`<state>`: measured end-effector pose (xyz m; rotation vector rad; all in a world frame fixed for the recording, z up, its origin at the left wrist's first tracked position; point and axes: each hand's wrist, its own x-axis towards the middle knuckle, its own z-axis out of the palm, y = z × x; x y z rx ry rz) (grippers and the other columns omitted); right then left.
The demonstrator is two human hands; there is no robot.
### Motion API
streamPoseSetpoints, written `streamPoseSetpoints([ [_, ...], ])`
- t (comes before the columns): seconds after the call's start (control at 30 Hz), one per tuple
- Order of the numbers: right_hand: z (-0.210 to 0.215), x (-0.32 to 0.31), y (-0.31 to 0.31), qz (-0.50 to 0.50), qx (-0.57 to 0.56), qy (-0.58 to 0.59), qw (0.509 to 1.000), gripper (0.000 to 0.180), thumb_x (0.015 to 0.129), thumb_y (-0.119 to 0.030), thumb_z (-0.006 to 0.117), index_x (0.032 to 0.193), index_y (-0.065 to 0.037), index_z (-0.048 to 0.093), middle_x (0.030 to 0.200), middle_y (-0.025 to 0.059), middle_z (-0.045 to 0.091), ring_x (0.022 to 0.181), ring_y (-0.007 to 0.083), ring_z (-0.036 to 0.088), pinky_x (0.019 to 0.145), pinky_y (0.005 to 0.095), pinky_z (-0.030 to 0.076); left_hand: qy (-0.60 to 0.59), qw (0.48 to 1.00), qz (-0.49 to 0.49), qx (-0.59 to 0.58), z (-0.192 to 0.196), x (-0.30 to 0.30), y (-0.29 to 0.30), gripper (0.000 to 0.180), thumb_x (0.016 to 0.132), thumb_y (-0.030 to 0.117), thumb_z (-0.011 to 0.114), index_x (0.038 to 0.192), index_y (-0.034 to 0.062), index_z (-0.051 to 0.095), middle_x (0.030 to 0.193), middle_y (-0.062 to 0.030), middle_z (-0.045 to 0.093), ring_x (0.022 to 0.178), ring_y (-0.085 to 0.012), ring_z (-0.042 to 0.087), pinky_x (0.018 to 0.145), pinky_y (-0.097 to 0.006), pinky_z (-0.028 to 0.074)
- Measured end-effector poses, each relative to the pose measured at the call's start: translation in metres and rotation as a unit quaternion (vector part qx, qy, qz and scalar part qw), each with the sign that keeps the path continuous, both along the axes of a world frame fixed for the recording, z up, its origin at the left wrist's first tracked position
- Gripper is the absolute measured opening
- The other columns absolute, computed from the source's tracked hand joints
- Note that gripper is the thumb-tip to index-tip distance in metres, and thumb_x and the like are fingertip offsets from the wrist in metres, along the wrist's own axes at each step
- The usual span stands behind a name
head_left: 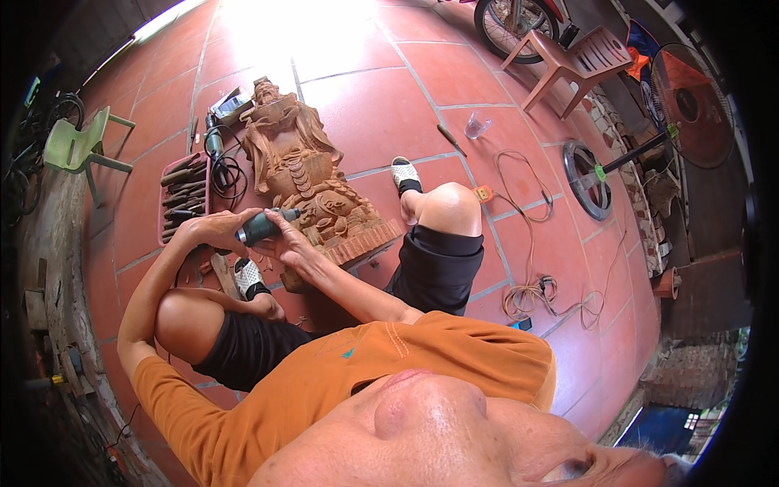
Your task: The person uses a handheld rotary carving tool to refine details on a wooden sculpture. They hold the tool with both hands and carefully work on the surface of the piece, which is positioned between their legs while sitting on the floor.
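Observation:
A carved reddish wooden statue (302, 166) lies on its back on the tiled floor between my feet. My left hand (213, 228) is wrapped round the rear of a dark handheld rotary carving tool (261, 227). My right hand (290, 241) holds the tool's front end, its tip against the carved base of the statue. I sit with both knees bent, one on each side of the statue's base.
A tray of chisels (183, 197) and a second power tool with coiled cord (216, 150) lie left of the statue. A loose cable (527, 243), a glass (476, 126), a fan (688, 101), plastic chairs (568, 61) and a wheel (517, 24) stand to the right and behind.

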<state>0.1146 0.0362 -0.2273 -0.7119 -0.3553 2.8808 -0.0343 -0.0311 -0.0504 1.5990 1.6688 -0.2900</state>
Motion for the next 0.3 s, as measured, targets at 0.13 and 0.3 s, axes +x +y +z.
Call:
streamPoseSetpoints([
  [0.13,0.0054,0.002,-0.0053,-0.03,0.008,-0.002,1.0,0.052,0.086,-0.043,0.079,0.125,-0.015,0.058,0.117,0.008,0.064,0.107,0.03,0.067,0.095,0.0504,0.057,-0.003,1.0,0.003,-0.007,-0.0005,-0.001,-0.0009,0.108,0.069,0.035,0.084,0.156,0.0107,0.024,0.106,-0.0287,0.068,0.1,-0.0421,0.069,0.086,-0.046,0.053],
  [0.3,0.0085,0.0037,-0.0047,-0.029,0.016,-0.004,0.999,0.054,0.086,-0.044,0.079,0.127,-0.015,0.058,0.122,0.0095,0.065,0.112,0.0323,0.066,0.094,0.0508,0.058,0.002,1.0,0.0,-0.009,-0.0013,-0.0011,-0.0001,0.108,0.07,0.035,0.083,0.157,0.0132,0.022,0.106,-0.0287,0.069,0.1,-0.0411,0.069,0.087,-0.046,0.053],
])
